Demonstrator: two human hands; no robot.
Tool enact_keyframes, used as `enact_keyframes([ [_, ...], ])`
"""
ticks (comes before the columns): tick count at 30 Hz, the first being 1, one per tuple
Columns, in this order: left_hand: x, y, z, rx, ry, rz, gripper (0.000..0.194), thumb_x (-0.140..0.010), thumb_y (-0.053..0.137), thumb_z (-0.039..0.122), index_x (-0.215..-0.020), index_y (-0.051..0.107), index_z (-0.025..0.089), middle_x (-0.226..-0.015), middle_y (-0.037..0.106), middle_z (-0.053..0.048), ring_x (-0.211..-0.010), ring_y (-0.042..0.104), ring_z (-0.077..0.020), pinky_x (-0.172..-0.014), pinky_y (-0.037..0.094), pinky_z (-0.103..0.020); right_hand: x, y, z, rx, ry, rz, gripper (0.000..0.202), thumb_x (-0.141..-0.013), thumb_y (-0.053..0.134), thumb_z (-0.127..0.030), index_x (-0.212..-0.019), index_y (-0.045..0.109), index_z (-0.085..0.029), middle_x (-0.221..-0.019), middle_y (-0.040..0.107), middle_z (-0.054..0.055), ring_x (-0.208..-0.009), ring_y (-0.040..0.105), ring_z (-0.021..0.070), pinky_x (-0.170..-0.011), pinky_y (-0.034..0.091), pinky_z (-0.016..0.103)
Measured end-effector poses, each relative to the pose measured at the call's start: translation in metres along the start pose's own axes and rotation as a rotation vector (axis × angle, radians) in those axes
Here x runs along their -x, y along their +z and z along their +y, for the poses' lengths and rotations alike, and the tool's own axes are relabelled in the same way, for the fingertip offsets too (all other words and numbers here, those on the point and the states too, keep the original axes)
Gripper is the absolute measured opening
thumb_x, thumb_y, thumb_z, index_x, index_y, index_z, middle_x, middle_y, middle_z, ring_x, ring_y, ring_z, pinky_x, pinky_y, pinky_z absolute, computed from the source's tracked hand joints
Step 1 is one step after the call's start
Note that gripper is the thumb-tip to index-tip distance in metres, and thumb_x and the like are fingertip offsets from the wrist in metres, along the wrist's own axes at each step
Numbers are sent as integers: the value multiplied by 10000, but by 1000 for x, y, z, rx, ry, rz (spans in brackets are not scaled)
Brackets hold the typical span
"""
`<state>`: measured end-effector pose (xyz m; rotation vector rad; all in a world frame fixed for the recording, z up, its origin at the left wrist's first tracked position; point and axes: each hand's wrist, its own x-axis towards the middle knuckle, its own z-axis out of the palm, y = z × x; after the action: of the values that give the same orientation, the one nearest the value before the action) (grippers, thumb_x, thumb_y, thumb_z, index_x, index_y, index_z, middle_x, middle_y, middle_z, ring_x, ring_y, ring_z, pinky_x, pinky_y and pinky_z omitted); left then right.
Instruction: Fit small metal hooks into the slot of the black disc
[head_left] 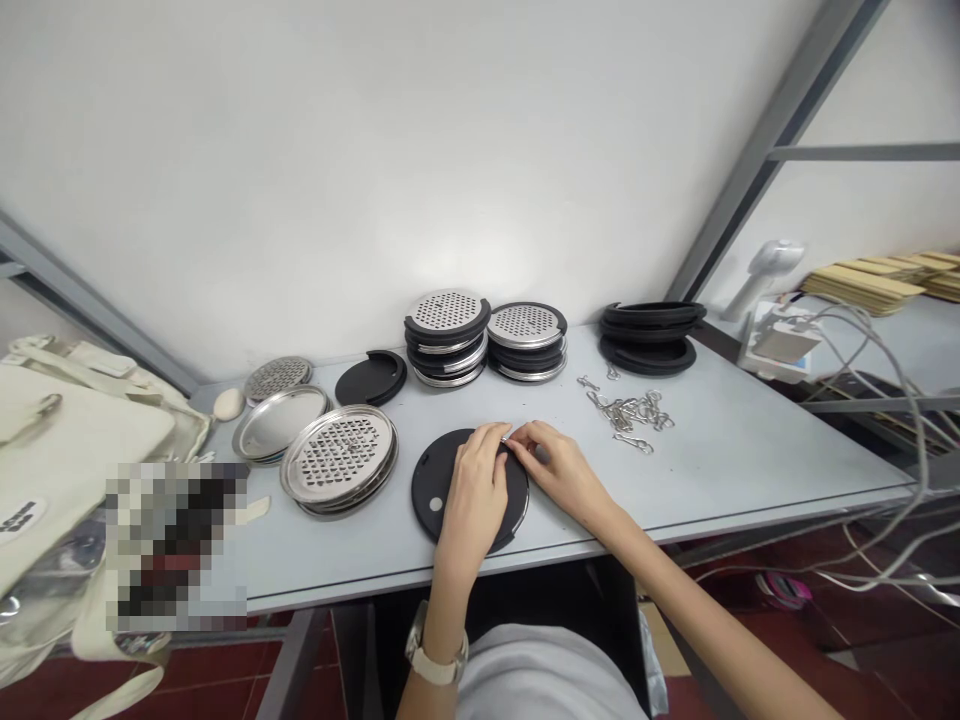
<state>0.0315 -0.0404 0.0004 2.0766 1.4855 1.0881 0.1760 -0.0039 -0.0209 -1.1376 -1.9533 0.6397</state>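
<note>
A black round cover (427, 490) lies on the table before me, with a pale dot on its face and a shiny metal edge at lower right. My left hand (476, 490) rests across it, fingers bent over its far rim and thumb on its face. At that rim, my right hand (551, 460) pinches a small shiny metal piece (505, 437), mostly hidden by the fingertips. Loose metal snap hooks (634, 410) are heaped to the right. Left of the cover sits a stack of round metal grater discs (341, 455), beside plain metal discs (281, 420).
Behind stand two stacks of covers with perforated discs (450, 312) (527, 323). Black rings (649, 352) are piled at back right, and an open black cover (371, 378) lies at back left. A cream bag (82, 420) borders the left; a scanner (772, 262) and cables border the right.
</note>
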Motion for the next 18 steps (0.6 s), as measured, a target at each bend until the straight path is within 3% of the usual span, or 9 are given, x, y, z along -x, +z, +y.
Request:
enact_keyframes([
  [18, -1, 3, -2, 87, 7, 10, 379, -876, 376, 34, -1168, 538, 214, -1184, 578, -70, -1111, 544, -195, -969, 441, -374, 3, 1, -2, 82, 14, -31, 218, -938, 378, -275, -735, 428, -211, -674, 506, -1, -629, 475, 149, -601, 375, 267],
])
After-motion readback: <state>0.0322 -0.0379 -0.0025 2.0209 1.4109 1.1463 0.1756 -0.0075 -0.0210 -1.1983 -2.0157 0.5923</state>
